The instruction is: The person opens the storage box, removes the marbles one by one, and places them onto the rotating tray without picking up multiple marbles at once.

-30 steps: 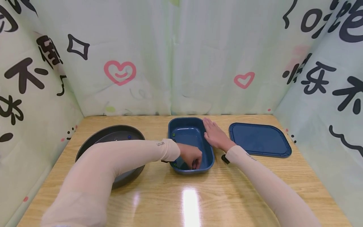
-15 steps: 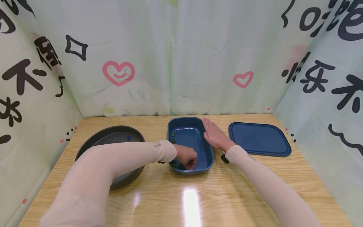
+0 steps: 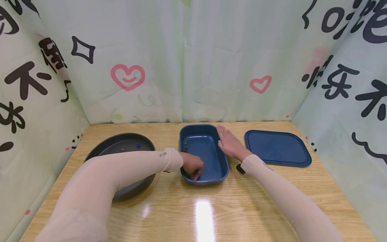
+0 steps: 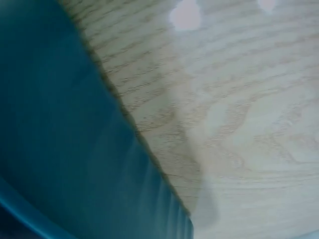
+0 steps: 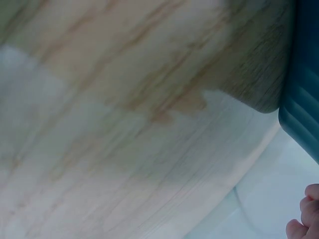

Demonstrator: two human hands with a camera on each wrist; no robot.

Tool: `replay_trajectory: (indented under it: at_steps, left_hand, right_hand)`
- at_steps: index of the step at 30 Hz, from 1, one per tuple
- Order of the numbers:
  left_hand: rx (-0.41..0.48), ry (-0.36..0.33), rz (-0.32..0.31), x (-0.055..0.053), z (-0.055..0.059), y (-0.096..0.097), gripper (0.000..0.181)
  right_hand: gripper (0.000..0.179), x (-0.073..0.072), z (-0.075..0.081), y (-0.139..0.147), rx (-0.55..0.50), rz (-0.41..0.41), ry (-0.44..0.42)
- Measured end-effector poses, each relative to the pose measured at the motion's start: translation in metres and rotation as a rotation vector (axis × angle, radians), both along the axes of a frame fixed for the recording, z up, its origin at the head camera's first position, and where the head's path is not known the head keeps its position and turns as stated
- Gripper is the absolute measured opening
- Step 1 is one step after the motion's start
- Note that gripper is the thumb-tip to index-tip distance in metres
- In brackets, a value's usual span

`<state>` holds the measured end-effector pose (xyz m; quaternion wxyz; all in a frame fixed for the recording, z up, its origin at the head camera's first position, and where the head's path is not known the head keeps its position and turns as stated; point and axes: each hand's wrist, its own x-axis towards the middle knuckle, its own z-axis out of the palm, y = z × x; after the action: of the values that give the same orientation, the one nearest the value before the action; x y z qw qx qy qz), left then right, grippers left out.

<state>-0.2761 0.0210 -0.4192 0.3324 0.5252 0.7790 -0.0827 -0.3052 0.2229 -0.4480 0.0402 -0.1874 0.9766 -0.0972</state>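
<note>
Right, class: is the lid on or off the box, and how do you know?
Off: the lid lies on the table, apart from the box, and the left hand is inside the open box.

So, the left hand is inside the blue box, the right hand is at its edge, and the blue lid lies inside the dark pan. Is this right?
Not quite: the blue lid lies on the table, right of the blue box, as the head view shows. The rest is correct.

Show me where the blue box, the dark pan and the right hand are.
Blue box [image 3: 210,154]: head view, on the bare middle of its floor.
Dark pan [image 3: 130,147]: head view, on the far part of its floor.
Right hand [image 3: 230,143]: head view, on its back.
</note>
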Motion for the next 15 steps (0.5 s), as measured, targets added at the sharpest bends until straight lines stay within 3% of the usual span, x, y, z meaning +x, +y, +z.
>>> replay_trajectory:
  at_steps: [10, 15]
  left_hand:
    - [0.008, 0.013, -0.035, -0.0034, -0.0023, -0.0048, 0.007]
    - [0.012, 0.000, -0.004, -0.0054, 0.0007, -0.0071, 0.010]
  right_hand:
    - [0.061, 0.0016, 0.0010, -0.0018, -0.001, -0.008, -0.003]
    - [0.061, 0.0003, 0.0007, -0.0016, 0.005, -0.005, -0.009]
